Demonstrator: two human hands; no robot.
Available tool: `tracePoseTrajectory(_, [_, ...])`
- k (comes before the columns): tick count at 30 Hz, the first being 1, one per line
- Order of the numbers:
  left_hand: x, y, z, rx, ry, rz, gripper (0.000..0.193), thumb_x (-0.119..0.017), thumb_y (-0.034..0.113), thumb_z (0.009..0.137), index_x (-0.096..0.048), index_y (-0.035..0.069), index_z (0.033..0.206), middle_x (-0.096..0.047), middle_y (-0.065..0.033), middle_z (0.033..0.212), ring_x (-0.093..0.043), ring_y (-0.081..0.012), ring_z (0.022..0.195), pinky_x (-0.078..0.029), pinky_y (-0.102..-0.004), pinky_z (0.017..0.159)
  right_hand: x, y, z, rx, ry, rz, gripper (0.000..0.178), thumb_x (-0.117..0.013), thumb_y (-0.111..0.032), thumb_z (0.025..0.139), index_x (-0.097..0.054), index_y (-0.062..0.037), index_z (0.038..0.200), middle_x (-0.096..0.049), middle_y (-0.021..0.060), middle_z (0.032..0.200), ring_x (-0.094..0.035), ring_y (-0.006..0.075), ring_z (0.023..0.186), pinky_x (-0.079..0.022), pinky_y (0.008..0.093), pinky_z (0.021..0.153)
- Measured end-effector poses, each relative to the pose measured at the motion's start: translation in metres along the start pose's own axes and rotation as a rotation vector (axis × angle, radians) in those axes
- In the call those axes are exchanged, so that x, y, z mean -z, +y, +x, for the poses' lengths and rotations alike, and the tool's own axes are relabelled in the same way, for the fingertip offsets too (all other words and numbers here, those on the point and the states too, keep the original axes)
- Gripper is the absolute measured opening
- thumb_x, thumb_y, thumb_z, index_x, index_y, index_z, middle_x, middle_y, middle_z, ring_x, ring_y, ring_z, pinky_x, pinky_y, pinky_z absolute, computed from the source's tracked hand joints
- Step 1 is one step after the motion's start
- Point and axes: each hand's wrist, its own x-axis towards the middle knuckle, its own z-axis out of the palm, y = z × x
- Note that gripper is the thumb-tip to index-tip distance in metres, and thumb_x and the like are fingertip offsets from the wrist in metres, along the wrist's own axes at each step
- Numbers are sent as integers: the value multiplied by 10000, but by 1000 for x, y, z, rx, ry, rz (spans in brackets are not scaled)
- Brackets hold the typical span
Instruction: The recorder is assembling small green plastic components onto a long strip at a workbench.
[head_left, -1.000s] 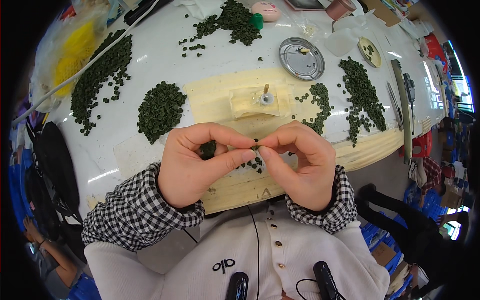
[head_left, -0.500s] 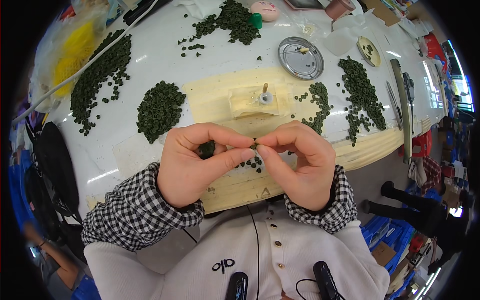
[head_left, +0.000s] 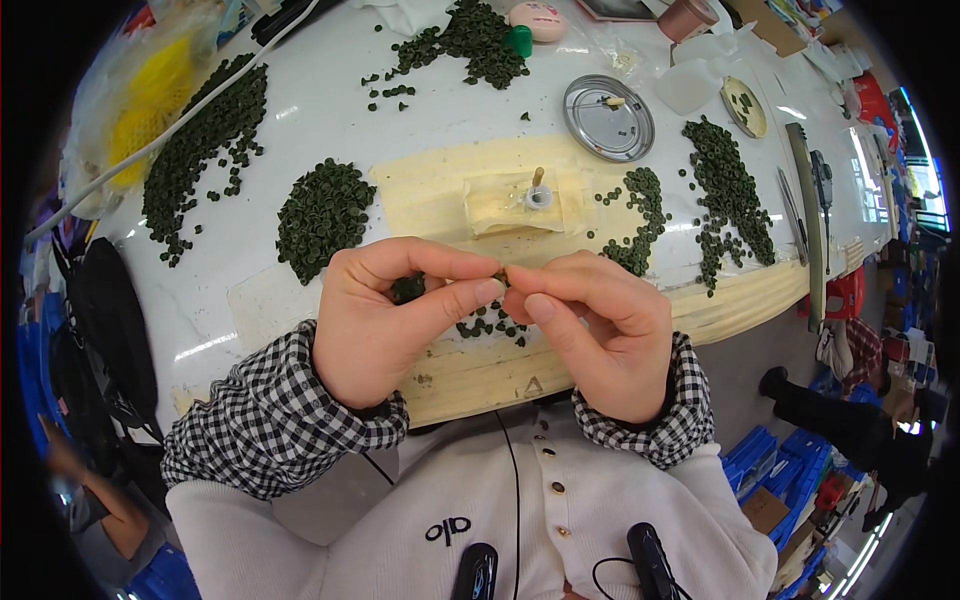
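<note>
"Small green piece [head_left: 502,275], is that what sits where the two hands meet?"

"Looks so. It's up at the fingertips, over the near side of the desk [head_left: 310,110], mostly covered, so I can't make out its shape from here."

"Which hand has it?"

"The left hand [head_left: 372,325] has thumb and forefinger narrowed to a pinch on it. There's a dark green patch [head_left: 407,288] showing inside that hand's curl too, but I can't say whether it's held or lying behind."

"And the right hand [head_left: 622,340]?"

"Its forefinger comes right up to the piece, with the thumb a little apart below. Whether it grips anything, I can't tell."

"There's more green under them."

"Yes, a few loose pieces [head_left: 488,325] near the desk's edge, and a rounded heap [head_left: 325,220] just beyond the left hand."

"What's that straight ahead?"

"A pale yellow block [head_left: 490,208] with a small white cup [head_left: 539,197] on it, a brown stick [head_left: 538,176] upright in the cup. A round metal dish [head_left: 608,120] lies farther back, and a long spread of green pieces [head_left: 728,190] to the right."
</note>
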Motion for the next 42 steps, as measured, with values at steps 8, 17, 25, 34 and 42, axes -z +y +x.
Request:
tracePoseTrajectory(8, [6,2,3,329,-217,-327,101,-645,15,801,-651,29,901,-639,-31,782,-515,-58,645,-394,-193,560,7,0,1,67,-12,-63,157,-643,44,751,-647,-5,900,-611,87,805,-600,129,704,-482,233,640])
tracePoseTrajectory(17, [2,-7,4,338,-275,-425,125,-624,60,833,-618,21,952,-610,-16,773,-415,-40,569,-314,-196,487,8,-2,3,187,-24,-144,176,-701,39,704,-649,-22,861,-582,63,803,-570,147,690,-457,244,625])
tracePoseTrajectory(25, [6,3,5,335,-321,-300,109,-622,96,840,-636,9,904,-612,-10,749,-419,-17,568,-318,-174,490,7,-5,4,237,15,-254,187,-730,17,685,-647,-16,849,-585,70,788,-576,162,696,-462,252,610])
tracePoseTrajectory(34, [3,7,3,91,-234,21,92,-620,83,824,-636,1,862,-653,-38,805,-553,-63,725,-428,-206,664,3,-2,3,115,23,-93,150,-641,52,743,-635,-1,882,-610,90,815,-601,155,733,-494,245,643])
tracePoseTrajectory(42, [3,8,2,76,-222,99,82,-621,66,812,-635,-11,837,-650,-31,791,-542,-54,719,-424,-206,661,4,1,2,26,-3,19,137,-613,35,772,-624,18,908,-607,98,864,-620,139,768,-515,234,685])
